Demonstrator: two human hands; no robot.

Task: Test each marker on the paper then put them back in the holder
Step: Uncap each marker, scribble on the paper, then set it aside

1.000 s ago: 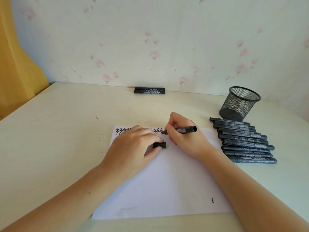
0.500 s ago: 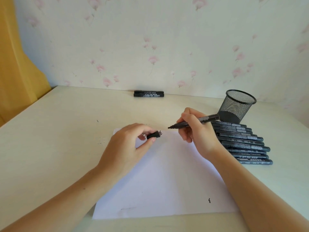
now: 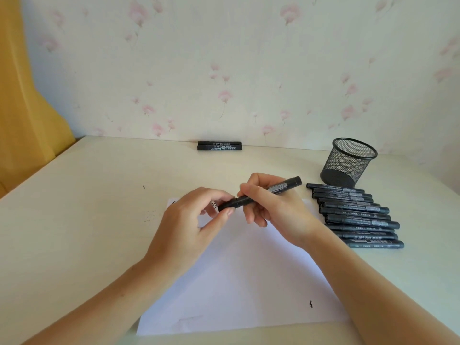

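A black marker [image 3: 286, 186] is held level above the white paper [image 3: 236, 282] by my right hand [image 3: 273, 207], which grips its barrel. My left hand [image 3: 196, 220] pinches the black cap [image 3: 227, 205], which sits on the marker's tip end. Black zigzag marks at the paper's top edge are mostly hidden behind my left hand. The black mesh holder [image 3: 348, 161] stands at the right rear and looks empty. Several capped black markers [image 3: 356, 215] lie in a row in front of it.
Two more black markers [image 3: 220, 146] lie side by side against the flowered wall at the back. A small black squiggle [image 3: 310, 304] marks the paper's lower right. A yellow curtain [image 3: 22, 108] hangs at the left. The table [image 3: 74, 207] is pale cream.
My right hand lifted the marker off the paper and turned it level. My left hand raised the cap and brought it onto the marker's tip.
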